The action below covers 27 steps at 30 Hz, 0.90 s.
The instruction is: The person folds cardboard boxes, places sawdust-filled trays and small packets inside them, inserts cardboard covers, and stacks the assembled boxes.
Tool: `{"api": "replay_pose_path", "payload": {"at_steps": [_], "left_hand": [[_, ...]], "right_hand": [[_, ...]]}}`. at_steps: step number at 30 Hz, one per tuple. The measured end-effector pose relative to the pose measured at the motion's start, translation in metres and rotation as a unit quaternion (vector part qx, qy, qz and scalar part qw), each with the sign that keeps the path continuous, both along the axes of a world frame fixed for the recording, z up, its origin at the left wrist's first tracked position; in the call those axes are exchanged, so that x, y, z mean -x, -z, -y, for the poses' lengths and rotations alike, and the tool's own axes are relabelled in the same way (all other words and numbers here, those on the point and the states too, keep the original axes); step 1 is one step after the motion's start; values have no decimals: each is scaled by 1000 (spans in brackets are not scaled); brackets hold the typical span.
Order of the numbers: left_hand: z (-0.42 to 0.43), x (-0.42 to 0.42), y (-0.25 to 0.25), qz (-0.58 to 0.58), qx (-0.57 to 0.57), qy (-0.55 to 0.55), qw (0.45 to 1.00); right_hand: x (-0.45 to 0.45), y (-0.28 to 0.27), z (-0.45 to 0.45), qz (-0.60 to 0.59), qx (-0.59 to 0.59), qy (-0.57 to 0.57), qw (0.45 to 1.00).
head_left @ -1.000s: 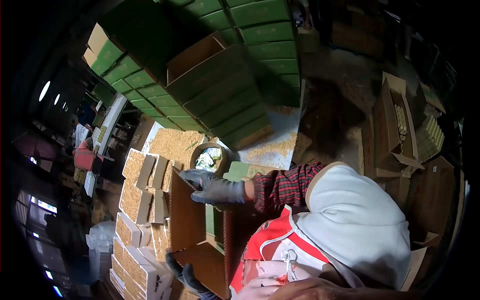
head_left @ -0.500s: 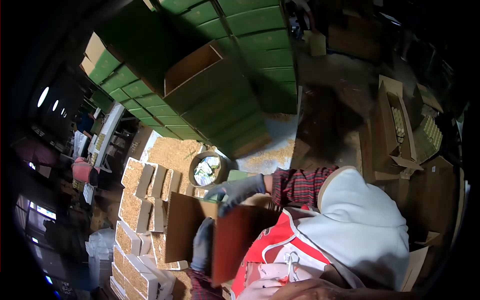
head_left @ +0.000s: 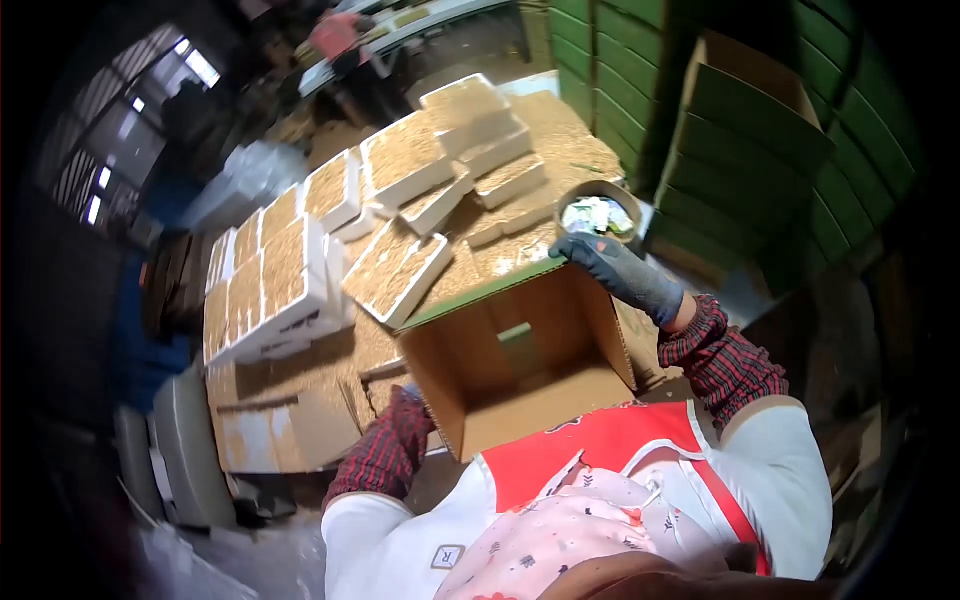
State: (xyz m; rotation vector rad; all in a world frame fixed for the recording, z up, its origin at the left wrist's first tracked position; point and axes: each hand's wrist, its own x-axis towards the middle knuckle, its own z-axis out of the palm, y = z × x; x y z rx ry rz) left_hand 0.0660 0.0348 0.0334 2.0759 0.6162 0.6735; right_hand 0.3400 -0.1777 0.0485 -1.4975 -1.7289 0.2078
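Note:
An open cardboard box, brown inside with a green edge, is tilted in front of me with its opening toward my body. My right hand, in a grey-blue glove, grips the box's upper right corner, its fingers bent over the green edge. At the box's left side is my left hand; only a bit of its glove shows past the plaid sleeve, and its fingers are mostly hidden against the box wall. Just beyond the right hand stands a round tub with crumpled green and white pieces in it.
White trays filled with tan, grainy material cover the surface ahead and left, several of them stacked. Loose grains lie around them. Green boxes are piled at the right, near a tall open box. Farther back, a person stands at a long table.
My view has swung, so the trays and tub now lie ahead. The box has turned to show its inside, and my right hand is at its upper right corner.

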Motion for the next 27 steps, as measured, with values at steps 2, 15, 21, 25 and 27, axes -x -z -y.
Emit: {"api": "replay_pose_path", "payload": {"at_steps": [2,15,21,25,27], "left_hand": [[8,18,19,16,163,-31,986],[56,66,22,-46,226,-70,970],[53,66,34,-27,245,-69,967],[50,57,16,-16,302,-83,949],[51,60,29,13,313,-87,946]], "right_hand": [[-11,30,-19,120,47,6,992],[-250,29,-321,-465,203,233,830],[-243,37,-357,-621,206,313,688],[-283,63,-310,-313,111,121,935],[-283,67,-264,46,26,128,990]]}}
